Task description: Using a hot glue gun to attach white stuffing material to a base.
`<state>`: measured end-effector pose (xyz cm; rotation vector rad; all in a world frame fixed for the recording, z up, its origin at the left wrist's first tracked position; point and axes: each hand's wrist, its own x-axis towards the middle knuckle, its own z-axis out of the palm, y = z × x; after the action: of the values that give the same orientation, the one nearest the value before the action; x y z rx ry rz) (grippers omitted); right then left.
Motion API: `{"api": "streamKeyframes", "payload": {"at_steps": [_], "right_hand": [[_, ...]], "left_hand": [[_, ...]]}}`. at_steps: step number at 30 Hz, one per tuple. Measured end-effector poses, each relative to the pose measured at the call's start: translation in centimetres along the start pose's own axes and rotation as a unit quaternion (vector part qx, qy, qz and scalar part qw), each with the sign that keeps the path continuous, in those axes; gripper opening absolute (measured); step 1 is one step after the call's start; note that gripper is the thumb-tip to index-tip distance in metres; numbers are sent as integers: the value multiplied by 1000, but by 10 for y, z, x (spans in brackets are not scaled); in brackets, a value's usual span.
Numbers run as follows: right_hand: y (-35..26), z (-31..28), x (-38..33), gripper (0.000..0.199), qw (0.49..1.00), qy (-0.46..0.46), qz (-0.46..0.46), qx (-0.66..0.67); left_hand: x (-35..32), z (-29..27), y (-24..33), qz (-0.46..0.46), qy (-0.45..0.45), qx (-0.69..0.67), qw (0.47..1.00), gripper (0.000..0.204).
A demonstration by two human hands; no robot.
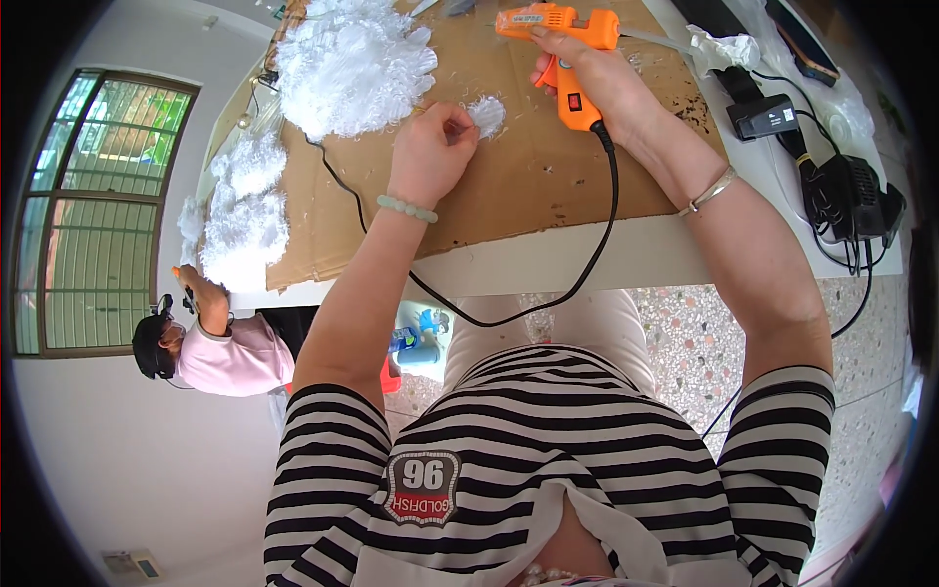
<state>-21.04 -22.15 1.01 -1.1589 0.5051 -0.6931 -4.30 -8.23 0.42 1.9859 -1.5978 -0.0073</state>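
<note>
My right hand (611, 90) grips an orange hot glue gun (577, 106) by its handle, its body pointing left and a glue stick poking out of the back. A black cord hangs from the handle. Fingers pinched, my left hand (432, 149) is at the edge of a small white fluffy piece (488, 115) and appears to hold it; the fingers partly hide the contact. Just beyond this hand lies a big heap of white fluffy pieces (352, 67). Both hands are over a brown cardboard sheet (528, 186) covering the table.
More white fluffy pieces (245, 225) lie at the table's left edge. The black cord (509, 321) loops below the table's near edge. Black power adapters (853, 201), cables and a phone (802, 44) lie at the right. Another person (235, 357) works at the left.
</note>
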Motion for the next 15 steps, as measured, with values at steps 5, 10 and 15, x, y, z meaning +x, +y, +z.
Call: {"api": "streamKeyframes", "payload": {"at_steps": [5, 10, 15], "right_hand": [[-1, 0, -1, 31, 1000, 3, -12, 14], [-2, 1, -1, 30, 1000, -6, -12, 10], [-1, -3, 0, 30, 1000, -13, 5, -11]], "left_hand": [[5, -3, -12, -27, 47, -60, 997, 17], [10, -15, -15, -132, 69, -199, 969, 15], [5, -7, 20, 147, 115, 114, 976, 17]]}}
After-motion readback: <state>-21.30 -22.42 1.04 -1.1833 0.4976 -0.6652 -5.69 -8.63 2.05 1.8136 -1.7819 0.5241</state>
